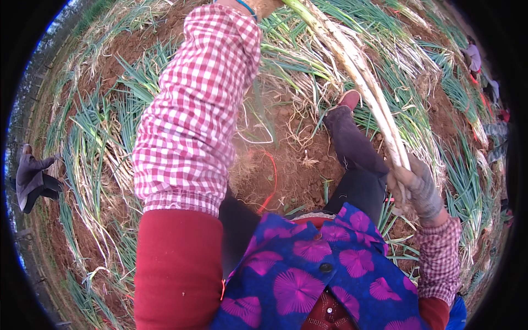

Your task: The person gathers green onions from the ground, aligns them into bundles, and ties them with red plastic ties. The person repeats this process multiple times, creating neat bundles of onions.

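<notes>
My right hand (416, 185), in a worn glove, grips the white root end of a few long Welsh onion stalks (363, 78). The stalks slant up and left across the view and leave it at the top edge. My left hand (266, 5) shows only in part there, right beside their upper part; its fingers are cut off, so its grip is hidden. Below them, a heap of pulled Welsh onions (305, 74) lies on the soil by my shoe (350, 99). A red tie string (274, 173) lies between my legs.
More onion rows lie on the reddish soil (288, 119) to the left (111, 161) and right (466, 194). A person (37, 177) bends at the far left. Other people (473, 55) are at the far right, near onion bundles with red ties (478, 128).
</notes>
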The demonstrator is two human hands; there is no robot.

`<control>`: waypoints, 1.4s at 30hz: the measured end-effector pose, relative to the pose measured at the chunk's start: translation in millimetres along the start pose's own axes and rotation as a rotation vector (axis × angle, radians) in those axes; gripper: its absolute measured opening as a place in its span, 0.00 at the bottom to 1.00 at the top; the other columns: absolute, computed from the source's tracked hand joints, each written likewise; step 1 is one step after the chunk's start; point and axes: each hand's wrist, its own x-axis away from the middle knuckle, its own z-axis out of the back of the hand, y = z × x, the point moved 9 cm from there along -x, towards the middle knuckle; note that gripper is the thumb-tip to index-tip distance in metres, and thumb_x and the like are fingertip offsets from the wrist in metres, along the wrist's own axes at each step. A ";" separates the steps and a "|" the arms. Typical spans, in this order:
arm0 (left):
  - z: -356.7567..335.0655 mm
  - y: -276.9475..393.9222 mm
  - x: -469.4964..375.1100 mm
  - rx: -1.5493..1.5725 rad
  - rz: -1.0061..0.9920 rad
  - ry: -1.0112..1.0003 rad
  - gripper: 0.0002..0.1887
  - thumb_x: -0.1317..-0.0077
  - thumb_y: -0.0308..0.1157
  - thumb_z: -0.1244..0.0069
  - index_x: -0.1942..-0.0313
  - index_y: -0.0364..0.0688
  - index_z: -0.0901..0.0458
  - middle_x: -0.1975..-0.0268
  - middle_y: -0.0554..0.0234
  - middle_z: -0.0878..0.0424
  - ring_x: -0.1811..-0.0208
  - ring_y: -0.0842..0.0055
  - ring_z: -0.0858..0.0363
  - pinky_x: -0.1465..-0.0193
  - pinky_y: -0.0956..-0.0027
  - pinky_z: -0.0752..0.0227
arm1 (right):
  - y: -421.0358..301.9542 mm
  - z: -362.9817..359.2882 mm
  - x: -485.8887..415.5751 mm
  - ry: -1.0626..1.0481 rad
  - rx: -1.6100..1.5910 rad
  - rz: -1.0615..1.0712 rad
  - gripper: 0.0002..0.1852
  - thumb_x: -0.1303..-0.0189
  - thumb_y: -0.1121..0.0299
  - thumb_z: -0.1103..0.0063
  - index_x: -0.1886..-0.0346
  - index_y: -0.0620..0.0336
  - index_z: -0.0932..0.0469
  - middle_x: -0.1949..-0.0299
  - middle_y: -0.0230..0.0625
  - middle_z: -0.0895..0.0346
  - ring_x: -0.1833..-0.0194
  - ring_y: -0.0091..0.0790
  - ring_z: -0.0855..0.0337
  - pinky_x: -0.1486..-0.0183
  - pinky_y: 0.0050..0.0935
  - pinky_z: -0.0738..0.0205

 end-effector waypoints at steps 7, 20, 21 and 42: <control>180.8 -70.4 51.6 -0.371 0.131 0.399 0.57 0.28 0.66 0.50 0.17 0.41 0.65 0.19 0.22 0.58 0.17 0.37 0.53 0.20 0.34 0.50 | 42.2 -151.1 -239.2 -0.202 -0.353 -0.129 0.14 0.22 0.62 0.43 0.43 0.62 0.23 0.68 0.31 0.17 0.80 0.22 0.20 0.82 0.22 0.25; 342.0 -322.8 199.3 -0.245 0.767 0.875 0.26 0.24 0.36 0.46 0.33 0.27 0.26 0.37 0.39 0.18 0.45 0.59 0.13 0.47 0.62 0.14 | 295.2 -222.4 -289.2 -0.302 -0.197 -0.740 0.21 0.18 0.54 0.53 0.45 0.65 0.20 0.61 0.43 0.12 0.70 0.36 0.11 0.66 0.34 0.12; 339.5 -325.9 201.3 -0.086 0.740 0.918 0.25 0.23 0.35 0.46 0.33 0.27 0.25 0.38 0.40 0.17 0.47 0.60 0.12 0.48 0.63 0.13 | 292.9 -219.9 -286.3 -0.260 -0.277 -0.714 0.22 0.18 0.54 0.53 0.46 0.65 0.20 0.61 0.43 0.12 0.70 0.37 0.10 0.65 0.34 0.12; 365.7 -43.6 -24.3 -0.529 0.111 0.281 0.14 0.22 0.32 0.49 0.48 0.28 0.17 0.57 0.49 0.10 0.63 0.64 0.09 0.59 0.61 0.11 | 122.4 -264.1 -243.1 -0.384 -0.169 -0.381 0.26 0.27 0.42 0.42 0.46 0.57 0.27 0.76 0.28 0.26 0.82 0.20 0.29 0.81 0.21 0.37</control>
